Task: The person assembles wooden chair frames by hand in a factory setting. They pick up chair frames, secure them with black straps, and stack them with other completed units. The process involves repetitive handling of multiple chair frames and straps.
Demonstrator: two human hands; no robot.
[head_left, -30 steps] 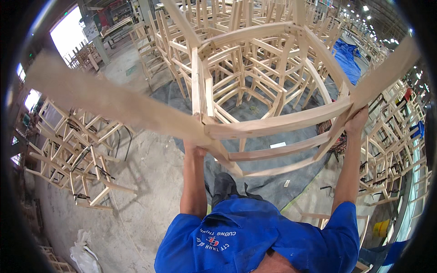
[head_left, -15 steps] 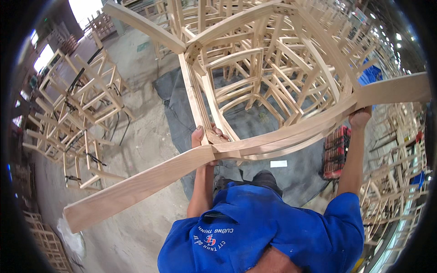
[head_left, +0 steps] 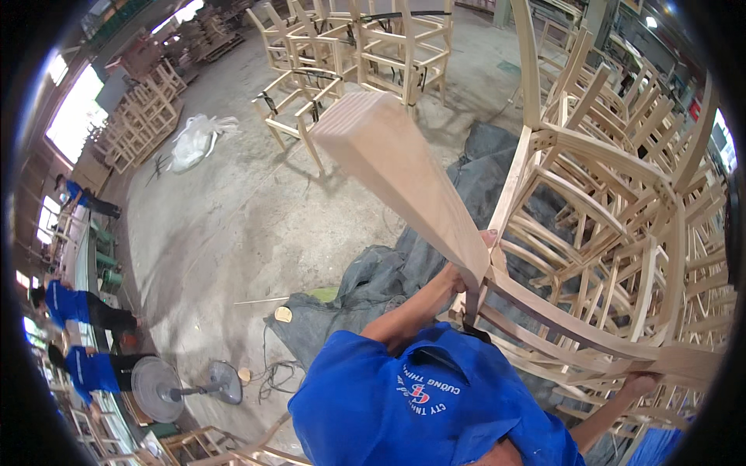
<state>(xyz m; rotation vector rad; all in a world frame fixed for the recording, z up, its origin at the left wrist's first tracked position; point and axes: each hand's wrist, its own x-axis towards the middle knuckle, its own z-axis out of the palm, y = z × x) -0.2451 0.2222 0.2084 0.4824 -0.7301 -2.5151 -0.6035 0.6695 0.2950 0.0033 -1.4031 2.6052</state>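
both hands (head_left: 466,272) grip a bare wooden chair frame (head_left: 544,311) over stacked chairs (head_left: 645,225).

The view has swung left: the bare wooden chair frame (head_left: 544,256) the person carries now sits at the right, its near leg (head_left: 404,171) thrusting up toward the camera instead of slanting low across the floor. A floor fan (head_left: 167,388), co-workers in blue (head_left: 78,307) and a white sack (head_left: 194,140) have come into view.
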